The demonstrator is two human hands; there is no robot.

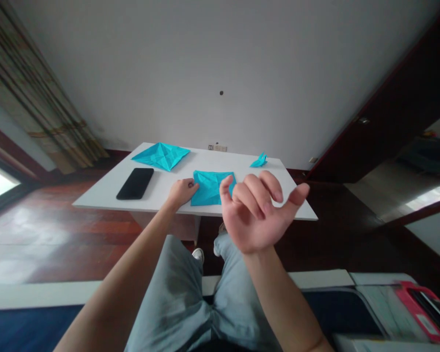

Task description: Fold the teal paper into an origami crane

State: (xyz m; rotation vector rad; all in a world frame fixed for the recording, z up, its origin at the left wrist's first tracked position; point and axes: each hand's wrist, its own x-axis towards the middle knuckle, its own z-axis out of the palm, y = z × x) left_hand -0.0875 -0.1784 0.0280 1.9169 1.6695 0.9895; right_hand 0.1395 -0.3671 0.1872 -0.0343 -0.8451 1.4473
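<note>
A creased turquoise paper square (pixel 209 187) lies near the front edge of a low white table (pixel 106 193). My left hand (pixel 182 190) rests on the table with its fingers curled against the paper's left edge, pinching it. My right hand (pixel 258 210) is raised in the air in front of the paper, palm toward me, fingers loosely bent and apart, thumb out, holding nothing. It hides the paper's right corner.
A black phone (pixel 135 183) lies on the table's left side. A larger unfolded turquoise sheet (pixel 160 155) sits at the back left, and a small folded turquoise figure (pixel 258 160) at the back right. My knees are below. A pink-cased item (pixel 423 310) lies lower right.
</note>
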